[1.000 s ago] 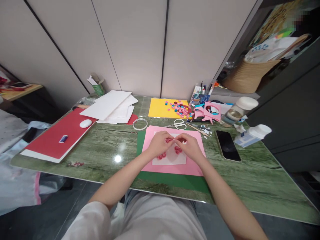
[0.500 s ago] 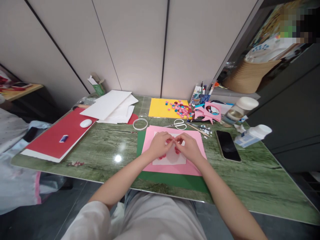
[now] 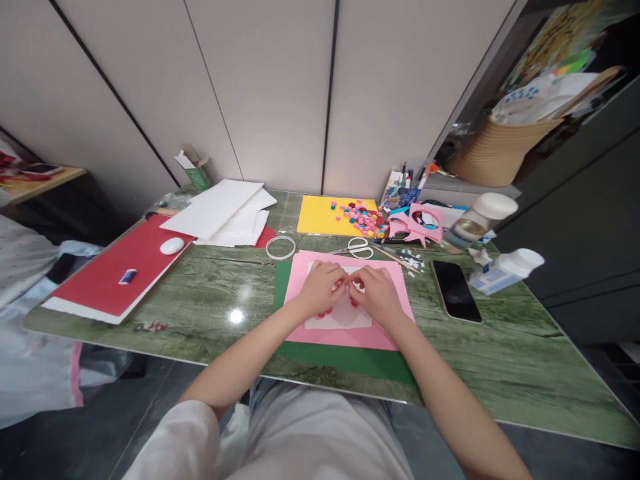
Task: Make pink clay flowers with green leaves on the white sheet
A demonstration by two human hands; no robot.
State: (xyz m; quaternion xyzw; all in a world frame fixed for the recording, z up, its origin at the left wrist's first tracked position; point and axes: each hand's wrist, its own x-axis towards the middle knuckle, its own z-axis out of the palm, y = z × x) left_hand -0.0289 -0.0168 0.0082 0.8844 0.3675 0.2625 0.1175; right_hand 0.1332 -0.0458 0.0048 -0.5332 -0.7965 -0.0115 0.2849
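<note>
My left hand [image 3: 325, 289] and my right hand [image 3: 377, 293] meet over a small white sheet [image 3: 343, 320], both with fingers closed in a pinch. Their fingertips come together; whatever is between them is too small to make out. Small red-pink round pieces [image 3: 325, 313] lie on the white sheet, partly covered by my hands. Under that sheet is a larger pink sheet [image 3: 300, 333], which rests on a green sheet [image 3: 345, 362]. White-handled scissors [image 3: 360, 248] lie just beyond the pink sheet, and a roll of tape [image 3: 281, 248] is to their left.
Behind, small coloured pieces [image 3: 363, 219] are heaped on yellow paper [image 3: 313, 215]. Pink paper cut-outs [image 3: 423, 227], a phone [image 3: 456, 291] and two bottles [image 3: 507, 270] stand or lie on the right. Leftward are white sheets [image 3: 217, 207] and red paper [image 3: 100, 280]. Part of another person's clothing [image 3: 35, 347] shows far left.
Both hands stay in the same place over the white sheet, with only a slight shift of the fingertips. The things on the table have not moved.
</note>
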